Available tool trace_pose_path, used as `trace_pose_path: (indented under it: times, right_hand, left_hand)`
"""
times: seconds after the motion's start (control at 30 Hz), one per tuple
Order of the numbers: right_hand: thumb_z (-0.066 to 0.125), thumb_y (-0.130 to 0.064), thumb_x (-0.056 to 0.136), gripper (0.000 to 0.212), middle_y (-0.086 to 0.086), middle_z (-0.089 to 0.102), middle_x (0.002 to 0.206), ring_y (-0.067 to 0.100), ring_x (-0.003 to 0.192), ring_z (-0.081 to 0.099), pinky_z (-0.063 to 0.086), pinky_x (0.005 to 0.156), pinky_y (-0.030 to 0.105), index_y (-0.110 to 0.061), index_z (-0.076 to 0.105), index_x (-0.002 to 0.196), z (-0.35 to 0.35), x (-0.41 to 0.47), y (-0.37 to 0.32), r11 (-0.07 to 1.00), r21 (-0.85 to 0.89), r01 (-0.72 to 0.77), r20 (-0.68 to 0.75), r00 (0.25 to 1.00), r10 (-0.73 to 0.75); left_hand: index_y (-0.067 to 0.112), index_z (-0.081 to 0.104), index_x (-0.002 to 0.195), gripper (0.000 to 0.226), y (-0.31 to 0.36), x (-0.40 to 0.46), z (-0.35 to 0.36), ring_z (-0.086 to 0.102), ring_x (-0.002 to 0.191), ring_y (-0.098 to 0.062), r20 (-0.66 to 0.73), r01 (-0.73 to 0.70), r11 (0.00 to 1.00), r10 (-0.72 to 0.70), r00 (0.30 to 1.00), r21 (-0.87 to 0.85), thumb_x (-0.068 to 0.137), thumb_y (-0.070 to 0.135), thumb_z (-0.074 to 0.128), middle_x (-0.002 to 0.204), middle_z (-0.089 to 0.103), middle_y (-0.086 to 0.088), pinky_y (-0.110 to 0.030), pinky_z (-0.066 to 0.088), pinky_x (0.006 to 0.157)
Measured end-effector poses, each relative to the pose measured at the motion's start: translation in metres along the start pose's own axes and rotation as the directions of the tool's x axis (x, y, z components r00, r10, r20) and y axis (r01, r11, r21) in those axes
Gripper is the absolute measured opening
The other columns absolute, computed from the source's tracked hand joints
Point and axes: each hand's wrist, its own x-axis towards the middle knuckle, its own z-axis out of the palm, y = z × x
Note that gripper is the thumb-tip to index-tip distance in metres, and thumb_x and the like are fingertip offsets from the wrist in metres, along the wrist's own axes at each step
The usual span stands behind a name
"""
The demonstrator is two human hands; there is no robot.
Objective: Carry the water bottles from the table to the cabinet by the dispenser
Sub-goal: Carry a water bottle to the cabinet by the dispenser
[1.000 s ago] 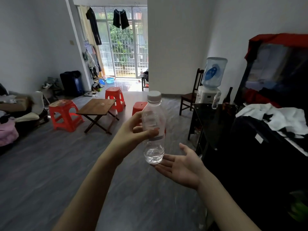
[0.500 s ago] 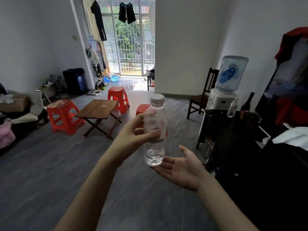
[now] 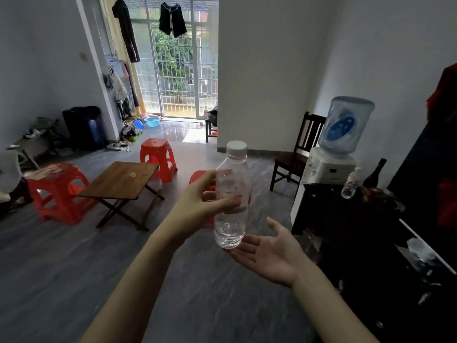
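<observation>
Dispenser (image 3: 332,154) nearer; left hand (image 3: 197,206) grips bottle (image 3: 232,196), floor (image 3: 61,268) open.

A clear bottle (image 3: 232,201) with a white cap (image 3: 237,147), red stools (image 3: 158,158), a brown wooden table (image 3: 122,179), a black cabinet (image 3: 346,214), and a blue-and-white dispenser (image 3: 338,144).

Daylight comes in through the barred window (image 3: 181,70) ahead of me and is the brightest patch in view, nearly washed out. It leaves a pale glare on the wet-looking floor (image 3: 178,131) just inside. The rest of the room is dim and grey. The cabinet (image 3: 346,219) on my right sinks into near black, its detail lost. Walls bow outward at the edges from the wide lens. My forearms look soft and slightly smeared.
</observation>
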Motion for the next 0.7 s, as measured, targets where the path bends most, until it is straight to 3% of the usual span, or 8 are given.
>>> trace_pose_path:
  times: [0.2,0.4,0.57,0.7]
  right_hand:
    - [0.041,-0.058,0.093,0.081,0.032,0.057,0.132,0.043,0.130,0.050,0.041,0.105,0.046,0.013,0.050,0.132,-0.007,0.066,-0.054,0.999,0.032,-0.002,-0.022,1.000,0.003]
    - [0.040,-0.058,0.094,0.082,0.033,0.056,0.133,0.042,0.130,0.050,0.040,0.108,0.046,0.013,0.049,0.134,-0.019,0.139,-0.132,0.998,0.054,0.022,-0.009,1.000,-0.021]
    - [0.040,-0.057,0.094,0.081,0.032,0.054,0.136,0.041,0.134,0.047,0.038,0.109,0.046,0.012,0.049,0.134,-0.027,0.195,-0.213,0.998,0.063,0.024,-0.007,1.000,-0.023]
    - [0.038,-0.057,0.094,0.080,0.031,0.051,0.139,0.040,0.137,0.043,0.034,0.113,0.046,0.013,0.049,0.133,-0.033,0.231,-0.263,0.997,0.078,0.027,-0.046,0.999,-0.023]
  left_hand:
    - [0.037,0.057,0.131,0.062,-0.035,0.082,-0.010,0.070,0.112,-0.008,0.028,0.007,1.000,-0.007,1.000,0.018,0.075,0.038,0.083,0.122,0.071,0.014,-0.025,0.060,0.090]
    - [0.031,0.055,0.136,0.070,-0.062,0.184,-0.015,0.070,0.113,-0.008,0.035,-0.013,0.998,0.010,0.999,0.067,0.074,0.038,0.086,0.125,0.070,0.012,-0.026,0.060,0.090]
    - [0.031,0.056,0.134,0.063,-0.075,0.279,-0.012,0.068,0.116,-0.010,0.052,-0.012,0.997,0.008,0.999,0.079,0.077,0.038,0.083,0.128,0.069,0.012,-0.027,0.060,0.092]
    - [0.024,0.057,0.133,0.055,-0.089,0.339,-0.008,0.071,0.112,-0.010,0.049,0.004,1.000,-0.006,0.999,0.031,0.083,0.018,0.080,0.125,0.071,0.007,-0.023,0.060,0.086]
